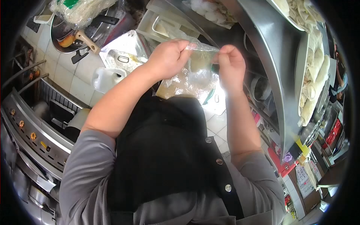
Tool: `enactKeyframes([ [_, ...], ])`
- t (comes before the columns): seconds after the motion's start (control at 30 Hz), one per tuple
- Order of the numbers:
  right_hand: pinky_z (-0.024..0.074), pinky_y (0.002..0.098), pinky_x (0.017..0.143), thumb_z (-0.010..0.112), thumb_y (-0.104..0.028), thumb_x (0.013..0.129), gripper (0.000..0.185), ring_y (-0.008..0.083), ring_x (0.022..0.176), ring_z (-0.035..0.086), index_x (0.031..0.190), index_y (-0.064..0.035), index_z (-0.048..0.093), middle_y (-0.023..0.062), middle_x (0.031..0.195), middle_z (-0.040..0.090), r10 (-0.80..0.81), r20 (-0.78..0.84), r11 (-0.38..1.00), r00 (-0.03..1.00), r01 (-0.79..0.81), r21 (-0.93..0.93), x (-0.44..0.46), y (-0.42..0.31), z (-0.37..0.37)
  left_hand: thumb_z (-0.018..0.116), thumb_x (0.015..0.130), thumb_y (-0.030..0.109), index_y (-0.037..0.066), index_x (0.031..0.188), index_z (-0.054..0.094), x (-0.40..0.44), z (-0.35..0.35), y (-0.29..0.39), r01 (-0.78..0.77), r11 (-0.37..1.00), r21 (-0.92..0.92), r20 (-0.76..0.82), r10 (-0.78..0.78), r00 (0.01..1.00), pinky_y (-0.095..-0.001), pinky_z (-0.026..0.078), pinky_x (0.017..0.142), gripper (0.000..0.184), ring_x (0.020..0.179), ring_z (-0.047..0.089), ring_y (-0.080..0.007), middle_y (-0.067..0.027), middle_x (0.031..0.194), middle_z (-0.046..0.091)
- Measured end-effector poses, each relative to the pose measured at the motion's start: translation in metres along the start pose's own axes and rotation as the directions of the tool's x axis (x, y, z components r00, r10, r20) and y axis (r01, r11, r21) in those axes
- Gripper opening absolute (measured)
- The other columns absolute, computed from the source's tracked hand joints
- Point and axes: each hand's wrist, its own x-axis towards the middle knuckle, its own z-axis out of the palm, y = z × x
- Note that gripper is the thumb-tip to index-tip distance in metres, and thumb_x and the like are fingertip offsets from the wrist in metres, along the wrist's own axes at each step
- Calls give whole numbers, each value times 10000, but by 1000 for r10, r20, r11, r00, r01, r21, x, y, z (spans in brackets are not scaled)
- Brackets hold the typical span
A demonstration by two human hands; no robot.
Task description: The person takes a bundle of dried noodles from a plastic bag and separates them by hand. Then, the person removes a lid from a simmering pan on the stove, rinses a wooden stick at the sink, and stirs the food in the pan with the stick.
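Note:
A clear plastic bag (200, 62) is stretched between my two hands at its upper edge and hangs in front of my black apron. My left hand (170, 58) is closed on one side of this edge, thumb against fingers. My right hand (230, 67) pinches the other side. Below, the shiny plastic looks yellowish brown; whether that is its contents or something behind it I cannot tell. A white plastic jug (103, 80) stands on the floor to the left of my left forearm.
A steel counter (258, 33) curves along the right, carrying trays of pale folded pieces (313, 82). At the upper left lie a frying pan (56, 32), a plastic-wrapped bundle (80, 11) and a shiny metal lid (125, 50). A stove front with knobs (37, 131) is at the left.

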Motion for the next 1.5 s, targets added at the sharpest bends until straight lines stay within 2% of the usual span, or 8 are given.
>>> enactKeyframes([
  [0.47, 406, 205, 644, 551, 60, 855, 108, 43, 733, 481, 853, -48, 555, -40, 803, 514, -218, 384, 953, 897, 281, -116, -32, -62, 48, 521, 924, 109, 5, 776, 565, -99, -30, 56, 23, 999, 42, -137, -17, 990, -413, 453, 617, 186, 687, 568, -362, -176, 728, 547],
  [0.63, 460, 338, 619, 575, 82, 739, 144, 267, 696, 565, 787, -53, 567, 101, 770, 537, -337, 590, 687, 734, 620, -379, -67, 4, 20, 531, 922, 141, 3, 772, 585, -145, 48, 0, 80, 995, 58, -56, -77, 995, -467, 476, 658, 210, 734, 587, -414, -200, 765, 589],
  [0.9, 475, 429, 675, 572, 0, 754, 72, 346, 735, 565, 793, -59, 586, 131, 760, 534, -98, 475, 554, 874, 445, -704, -100, 135, -42, 478, 961, 362, -13, 874, 647, -174, 143, -84, 381, 908, 176, 332, -419, 845, -434, 506, 734, 420, 809, 645, -375, -215, 806, 657],
  [1.0, 474, 427, 687, 561, 5, 763, 80, 342, 745, 568, 804, -57, 590, 137, 774, 547, -133, 399, 569, 907, 399, -718, -103, 157, -67, 489, 953, 451, -19, 871, 643, -189, 134, -111, 730, 677, 97, 410, -696, 590, -389, 525, 709, 501, 793, 673, -283, -170, 825, 681],
  [1.07, 475, 423, 688, 557, 7, 772, 80, 336, 744, 570, 809, -55, 592, 142, 785, 556, -157, 341, 600, 927, 364, -712, -97, 167, -80, 513, 937, 501, 38, 1105, 589, -207, 126, -151, 936, 211, -283, 364, -879, 308, -322, 508, 590, 499, 715, 627, -176, -91, 910, 642],
  [1.23, 479, 369, 710, 553, 20, 811, 84, 291, 775, 583, 830, -50, 596, 130, 805, 567, -144, 228, 603, 963, 268, -751, -80, 164, -89, 547, 895, 563, 132, 1329, 484, -195, 89, -217, 679, -7, -734, 88, -992, 85, -420, 404, 890, 614, 1080, 568, -220, -51, 1260, 570],
  [1.33, 477, 328, 714, 558, 13, 844, 107, 227, 764, 583, 920, -51, 598, 77, 832, 574, -147, 198, 601, 969, 247, -760, -73, 169, -95, 583, 905, 504, 160, 1300, 529, -184, 81, -242, 538, -103, -837, 253, -944, 213, -359, 411, 855, 527, 1055, 568, -164, -14, 1190, 620],
  [1.5, 478, 316, 744, 552, -142, 923, 250, 187, 857, 599, 1144, -29, 528, 51, 920, 575, 375, -118, 860, 919, -393, -326, -76, 180, -111, 638, 907, 377, 172, 1247, 576, -173, 75, -212, 754, 52, -655, 271, -915, 298, -256, 411, 684, 401, 870, 563, -79, 17, 1024, 652],
])
